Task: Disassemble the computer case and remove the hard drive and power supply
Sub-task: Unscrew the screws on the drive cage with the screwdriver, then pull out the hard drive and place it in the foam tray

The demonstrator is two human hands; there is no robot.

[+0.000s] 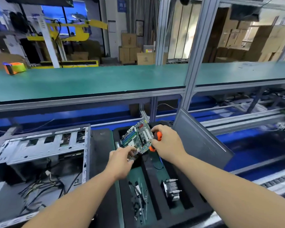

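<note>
The open computer case (pixel 39 150) lies on its side at the left, with its metal drive cage on top and loose cables spilling out at the front. A green motherboard (pixel 138 137) is held tilted above a black foam tray (pixel 155 186). My left hand (pixel 122 162) pinches the board's near lower edge. My right hand (pixel 168 142) grips an orange-and-black screwdriver (pixel 156 140) and touches the board's right edge. No hard drive or power supply can be made out.
A heatsink with fan (pixel 171 190) and several loose screws and small parts (pixel 140 199) lie in the tray. A grey side panel (pixel 199 137) leans at the right. A green shelf (pixel 105 79) runs behind, with an orange tape dispenser (pixel 14 67).
</note>
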